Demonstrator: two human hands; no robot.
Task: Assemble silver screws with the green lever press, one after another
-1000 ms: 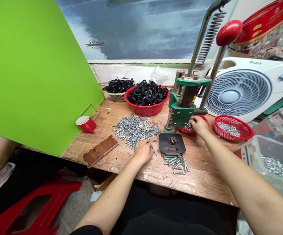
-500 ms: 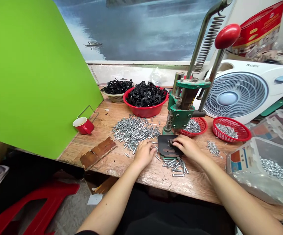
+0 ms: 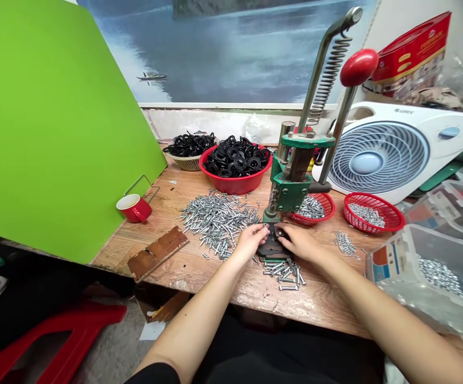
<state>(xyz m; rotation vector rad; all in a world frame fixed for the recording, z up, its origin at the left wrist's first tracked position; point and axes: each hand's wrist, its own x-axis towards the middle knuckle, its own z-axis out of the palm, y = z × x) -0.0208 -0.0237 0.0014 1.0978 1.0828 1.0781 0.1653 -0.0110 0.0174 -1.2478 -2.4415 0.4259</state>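
Black metal makes up the square plate (image 3: 273, 252) at the foot of our green hand press (image 3: 293, 194), and both our hands meet over it. Our left hand (image 3: 252, 241) comes in from the left with thumb and fingertips drawn close together at the plate's middle. Something small and bright shows at the tips, but we cannot tell whether we pinch it or merely touch it. Our right hand (image 3: 301, 242) bends in from the other side, its fingertips beside a small metal piece (image 3: 280, 233) on the plate; whether we grip that piece is unclear too.

Just left of the plate we have a broad heap of silvery pins (image 3: 219, 216) spread over the wooden tabletop (image 3: 235, 293). A smaller group of bolts (image 3: 287, 272) lies in front of the plate, near our edge of the table. Behind our right hand stands a red basket (image 3: 331, 214) of metal parts, next to the press, and farther right is a second basket (image 3: 398, 221), also red. Between our right forearm and that one lies a little pile of screws (image 3: 345, 242).
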